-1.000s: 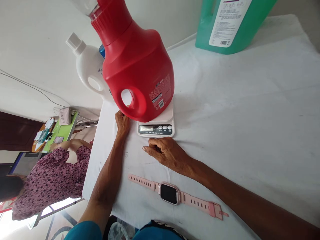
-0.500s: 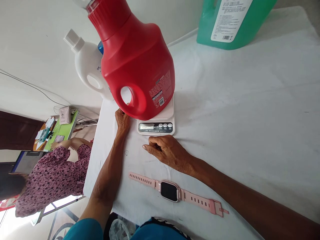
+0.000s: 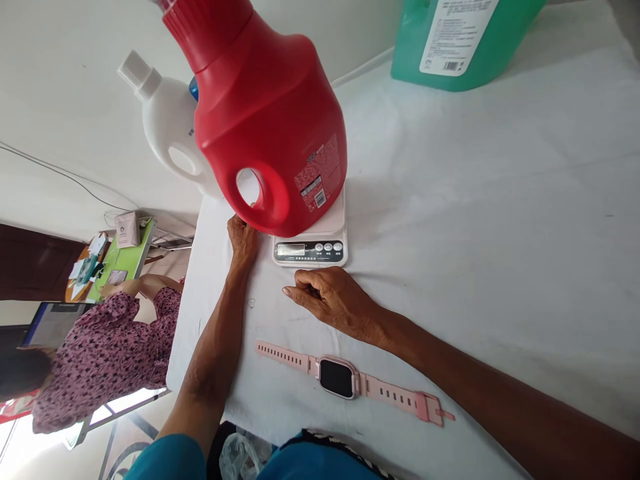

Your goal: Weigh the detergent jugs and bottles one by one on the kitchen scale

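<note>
Clearly unreadable: small print on label of glossy red plastic detergent jug (image 3: 267, 127) w/ handle hole, standing on white digital kitchen scale (image 3: 311, 248); cap cut off at top. Left hand (image 3: 243, 239) touching jug base, fingers hidden, state unclear. Right hand (image 3: 333, 300) loosely curled on white cloth, holding nothing, near pink smartwatch (image 3: 340, 377).

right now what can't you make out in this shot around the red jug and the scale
- Scale display: too small to read in the head view.
- Red jug cap: cut off by the top edge.
- Left hand fingertips: hidden behind the jug's base, so any grip is unclear.
- Green bottle: upper part cut off by the top edge; label print too small.
- White bottle: partly hidden behind the red jug.
- Right hand: curled on the cloth; nothing visible inside.
</note>
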A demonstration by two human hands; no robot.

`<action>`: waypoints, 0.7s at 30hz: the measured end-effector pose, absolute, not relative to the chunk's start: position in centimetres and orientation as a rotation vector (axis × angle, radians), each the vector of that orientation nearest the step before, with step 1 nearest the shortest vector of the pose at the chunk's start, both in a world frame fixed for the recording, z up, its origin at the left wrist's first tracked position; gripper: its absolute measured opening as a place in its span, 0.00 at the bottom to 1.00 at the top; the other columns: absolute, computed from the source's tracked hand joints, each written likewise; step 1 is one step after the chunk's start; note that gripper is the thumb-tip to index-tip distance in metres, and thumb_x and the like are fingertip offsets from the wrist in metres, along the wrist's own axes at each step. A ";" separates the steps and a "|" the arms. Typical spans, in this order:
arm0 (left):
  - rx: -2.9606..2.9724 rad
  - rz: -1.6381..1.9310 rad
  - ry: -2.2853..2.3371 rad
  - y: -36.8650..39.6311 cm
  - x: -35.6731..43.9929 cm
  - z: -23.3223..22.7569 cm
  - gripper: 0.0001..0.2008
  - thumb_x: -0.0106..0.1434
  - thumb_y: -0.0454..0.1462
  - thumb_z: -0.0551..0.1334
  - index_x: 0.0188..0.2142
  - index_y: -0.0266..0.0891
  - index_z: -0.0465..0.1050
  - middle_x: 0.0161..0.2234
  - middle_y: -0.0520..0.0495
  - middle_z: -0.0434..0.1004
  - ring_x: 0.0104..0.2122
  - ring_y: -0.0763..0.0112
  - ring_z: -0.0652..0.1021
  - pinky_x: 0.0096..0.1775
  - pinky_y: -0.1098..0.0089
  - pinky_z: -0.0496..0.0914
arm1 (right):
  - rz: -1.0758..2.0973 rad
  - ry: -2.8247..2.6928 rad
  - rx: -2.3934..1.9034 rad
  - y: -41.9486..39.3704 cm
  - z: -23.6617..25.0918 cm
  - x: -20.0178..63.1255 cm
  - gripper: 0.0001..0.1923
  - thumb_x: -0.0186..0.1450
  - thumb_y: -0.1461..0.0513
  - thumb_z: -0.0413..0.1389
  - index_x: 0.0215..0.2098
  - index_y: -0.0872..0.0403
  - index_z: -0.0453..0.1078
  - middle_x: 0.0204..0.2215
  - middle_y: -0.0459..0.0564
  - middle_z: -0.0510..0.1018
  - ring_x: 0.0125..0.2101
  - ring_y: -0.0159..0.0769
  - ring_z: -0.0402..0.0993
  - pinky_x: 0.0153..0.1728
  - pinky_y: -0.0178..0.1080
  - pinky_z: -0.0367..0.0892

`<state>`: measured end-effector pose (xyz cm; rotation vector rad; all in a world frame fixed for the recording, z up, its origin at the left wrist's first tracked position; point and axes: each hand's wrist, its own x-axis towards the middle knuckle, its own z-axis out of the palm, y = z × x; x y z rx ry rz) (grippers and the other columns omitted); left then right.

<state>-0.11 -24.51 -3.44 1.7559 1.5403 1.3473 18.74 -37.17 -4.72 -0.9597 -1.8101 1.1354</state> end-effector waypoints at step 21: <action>1.642 1.367 1.547 -24.7 0.2 -3.1 0.21 0.56 0.37 0.63 0.18 0.39 0.49 0.19 0.55 0.46 0.26 0.77 0.50 0.27 0.70 0.48 | 1.112 -1.822 -0.966 -37.3 -4.9 18.6 0.24 0.71 0.55 0.53 0.23 0.52 0.47 0.18 0.38 0.54 0.22 0.27 0.48 0.28 0.36 0.48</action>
